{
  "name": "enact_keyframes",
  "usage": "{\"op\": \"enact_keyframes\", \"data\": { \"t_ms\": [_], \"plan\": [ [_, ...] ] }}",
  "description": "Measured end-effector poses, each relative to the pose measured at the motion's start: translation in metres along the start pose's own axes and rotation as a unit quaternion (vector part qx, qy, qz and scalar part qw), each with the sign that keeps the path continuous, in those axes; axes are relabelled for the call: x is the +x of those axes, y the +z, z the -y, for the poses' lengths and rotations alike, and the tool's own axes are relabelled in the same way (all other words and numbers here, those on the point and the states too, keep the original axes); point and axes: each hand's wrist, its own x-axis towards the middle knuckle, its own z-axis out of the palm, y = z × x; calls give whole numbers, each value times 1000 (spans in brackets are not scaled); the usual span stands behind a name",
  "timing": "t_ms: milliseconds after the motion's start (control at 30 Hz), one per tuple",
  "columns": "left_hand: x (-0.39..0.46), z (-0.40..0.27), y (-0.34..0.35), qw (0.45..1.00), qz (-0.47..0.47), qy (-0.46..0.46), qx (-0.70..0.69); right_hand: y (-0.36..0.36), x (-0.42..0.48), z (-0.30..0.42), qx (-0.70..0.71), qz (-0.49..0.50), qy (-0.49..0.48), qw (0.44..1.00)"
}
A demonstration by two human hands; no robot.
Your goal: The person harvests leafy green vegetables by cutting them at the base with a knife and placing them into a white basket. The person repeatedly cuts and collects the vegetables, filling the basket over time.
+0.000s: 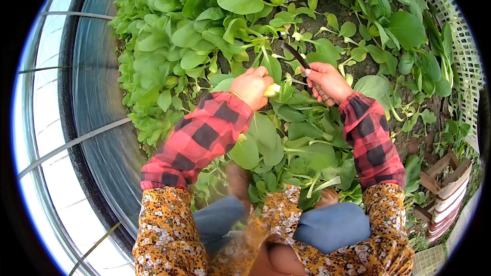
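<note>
My left hand (251, 87) is closed around a leafy green, likely bok choy, whose pale cut stem end (272, 90) sticks out to the right; leaves hang below the hand. To the right, my right hand (326, 83) grips the handle of a dark, narrow knife (295, 55), its blade pointing up and left over the bed. Between and below my forearms lies a heap of loose bok choy (307, 134). Standing bok choy plants (241, 3) grow just beyond both hands. The fingers of my left hand partly hide the stem.
A white perforated plastic crate (460, 45) with greens beside it stands at the right. Lower right is a small wooden stool (435, 176) with a striped cover. Plastic greenhouse sheeting (103, 84) with metal ribs runs along the left. Small plants and trimmed leaves lie on the soil.
</note>
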Motion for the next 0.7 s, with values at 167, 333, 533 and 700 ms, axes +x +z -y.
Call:
{"op": "enact_keyframes", "data": {
  "t_ms": [167, 333, 533, 700],
  "plan": [
    [43, 16, -9, 992, -62, -32, 101, 14, 48, 30, -57, -11, -23, 998],
    [71, 54, 19, 980, -38, -156, 118, 35, 89, 38, 31, 6, 19, 999],
    [23, 34, -12, 978, 196, -63, 38, -2, 27, 9, 7, 160, 97, 982],
    [-1, -9, -58, 916, 380, 114, -54, -17, -22, 3, 12, -8, 34, 999]
  ]
}}
